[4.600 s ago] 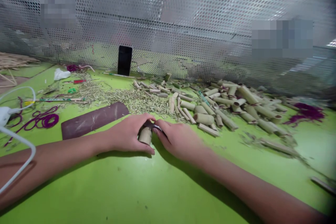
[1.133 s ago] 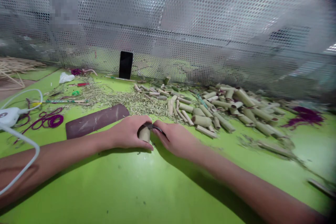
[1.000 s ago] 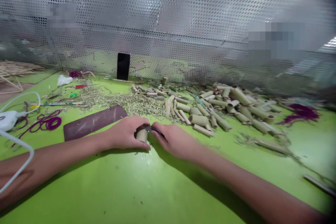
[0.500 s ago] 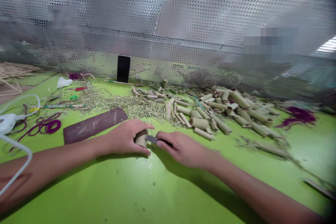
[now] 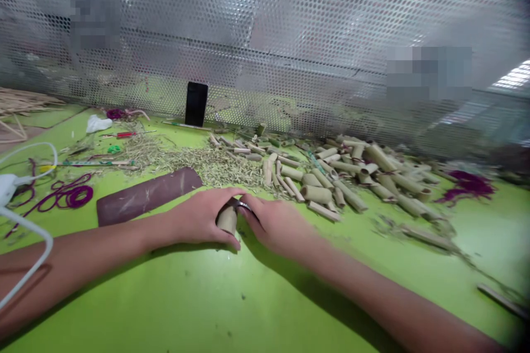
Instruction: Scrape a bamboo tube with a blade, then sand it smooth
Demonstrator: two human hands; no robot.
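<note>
My left hand (image 5: 202, 218) grips a short, pale bamboo tube (image 5: 227, 221), thumb on the near side and fingers over the far side. My right hand (image 5: 275, 226) is closed around a small knife (image 5: 244, 206), most of its handle hidden in the fist. The blade meets the upper right end of the tube; its tip is hidden there. Both hands are close together, fingertips nearly touching. Behind my left forearm lies a strip of brown sandpaper (image 5: 147, 198), scratched with pale marks.
A heap of cut bamboo pieces (image 5: 343, 168) spreads at the back right, beside shavings (image 5: 207, 165). A black phone (image 5: 196, 103) leans on the perforated metal screen (image 5: 248, 66). Purple cord (image 5: 78, 194) and a white cable (image 5: 43, 231) lie left. More purple thread (image 5: 467, 186) lies right.
My right hand has moved slightly left and up toward my left hand, and the knife blade has turned, now at the tube's upper end. The left hand keeps its grip.
</note>
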